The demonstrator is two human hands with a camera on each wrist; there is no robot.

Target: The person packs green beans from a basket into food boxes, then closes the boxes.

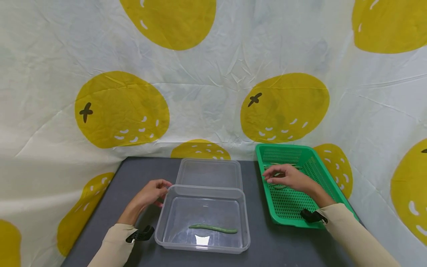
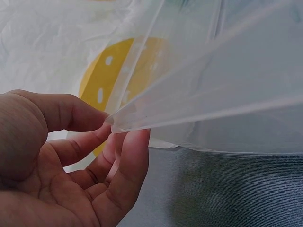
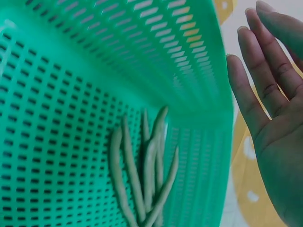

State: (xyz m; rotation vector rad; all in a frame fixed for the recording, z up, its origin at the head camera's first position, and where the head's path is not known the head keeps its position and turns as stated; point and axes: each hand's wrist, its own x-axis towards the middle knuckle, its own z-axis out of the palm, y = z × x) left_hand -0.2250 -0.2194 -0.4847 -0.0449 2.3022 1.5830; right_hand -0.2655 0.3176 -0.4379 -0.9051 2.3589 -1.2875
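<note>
With the left hand, pinching the corner of the box; might tip or drag it, and roll the lone bean inside, by pulling unevenly. With the right hand, relaxed over the basket, holding nothing; might grab several beans there, given their tight bunching.

Glossy clear plastic box, smooth plastic basket, matt tabletop

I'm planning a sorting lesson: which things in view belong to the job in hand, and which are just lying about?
Seemingly in the job:
clear container
green pod inside it
left hand, pinching its corner
green basket
loose pods in it
right hand

Apparently just lying about:
flat clear lid
patterned cloth, as backdrop
</note>
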